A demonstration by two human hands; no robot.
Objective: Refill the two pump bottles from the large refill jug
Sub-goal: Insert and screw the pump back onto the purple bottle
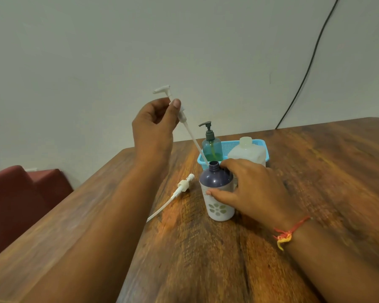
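Observation:
A purple-and-white pump bottle [217, 197] with a flower print stands open-necked on the wooden table [315, 182]. My right hand [249, 189] grips its body from the right. My left hand [155, 123] pinches a white pump head [181, 113] raised above and left of the bottle, its dip tube slanting down to the neck. A second white pump [179, 189] lies on the table left of the bottle. A teal pump bottle [211, 145] with its grey pump on and the translucent white refill jug [248, 149] stand in a blue basket [230, 147] behind.
The table's left edge runs diagonally past my left forearm, with a dark red seat [20, 197] beyond it. A black cable [311, 62] hangs down the wall at the back right. Bare tabletop stretches to the right and toward me.

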